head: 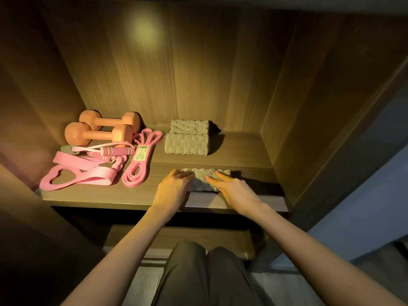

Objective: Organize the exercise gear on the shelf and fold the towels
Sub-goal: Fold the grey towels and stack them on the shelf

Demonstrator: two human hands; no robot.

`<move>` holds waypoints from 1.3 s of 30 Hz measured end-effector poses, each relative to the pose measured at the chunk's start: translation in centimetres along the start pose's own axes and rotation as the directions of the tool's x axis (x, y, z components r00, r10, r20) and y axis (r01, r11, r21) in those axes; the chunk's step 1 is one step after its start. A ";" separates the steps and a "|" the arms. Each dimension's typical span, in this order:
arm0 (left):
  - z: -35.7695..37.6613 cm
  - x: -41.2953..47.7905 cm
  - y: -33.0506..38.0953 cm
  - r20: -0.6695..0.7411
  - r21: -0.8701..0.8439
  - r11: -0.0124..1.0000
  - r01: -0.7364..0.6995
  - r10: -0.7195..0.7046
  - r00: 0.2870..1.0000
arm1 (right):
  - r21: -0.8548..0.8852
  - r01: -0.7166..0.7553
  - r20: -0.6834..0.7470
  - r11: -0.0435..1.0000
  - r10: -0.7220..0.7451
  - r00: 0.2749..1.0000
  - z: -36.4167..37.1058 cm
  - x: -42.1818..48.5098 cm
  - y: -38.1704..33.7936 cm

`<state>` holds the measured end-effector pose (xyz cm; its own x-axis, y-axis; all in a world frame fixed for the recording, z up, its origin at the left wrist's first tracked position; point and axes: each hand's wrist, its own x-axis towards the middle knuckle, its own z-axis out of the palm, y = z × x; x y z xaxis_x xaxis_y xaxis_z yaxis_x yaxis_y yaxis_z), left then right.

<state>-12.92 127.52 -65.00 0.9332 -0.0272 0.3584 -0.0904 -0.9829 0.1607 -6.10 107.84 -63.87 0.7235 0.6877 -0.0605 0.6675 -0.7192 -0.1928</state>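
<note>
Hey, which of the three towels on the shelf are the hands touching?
The front towel, at the shelf edge: the left hand and right hand both press flat on it. The middle towel and rear towel lie folded farther back, untouched.

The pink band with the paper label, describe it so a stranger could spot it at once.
On the wooden shelf, look left of the folded towels. It is the narrow coiled pink band, the only one with a printed label.
</note>
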 end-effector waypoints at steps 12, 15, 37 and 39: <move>-0.2 3.6 -5.6 0.039 0.028 0.980 0.195 -0.196 0.980 | 0.051 0.003 0.019 0.999 -0.004 1.000 1.0 7.7 -3.2; -0.2 4.2 -6.1 0.026 0.035 0.977 0.209 -0.209 0.977 | 0.020 -0.005 0.018 1.000 0.005 1.000 1.3 8.2 -3.1; 1.9 7.7 -7.5 0.035 -0.255 0.947 0.194 -0.191 0.981 | 0.148 -0.069 -0.246 0.987 0.105 0.964 0.3 11.4 -3.4; 3.0 8.1 -8.1 0.083 -0.207 0.960 0.188 -0.175 0.981 | 0.087 -0.113 -0.222 0.990 0.130 0.966 0.7 12.5 -3.2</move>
<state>-3.57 134.69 -66.12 0.9602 0.1298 0.2472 0.0171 -0.9111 0.4119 0.68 118.83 -64.69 0.8247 0.5494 0.1340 0.5639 -0.7808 -0.2692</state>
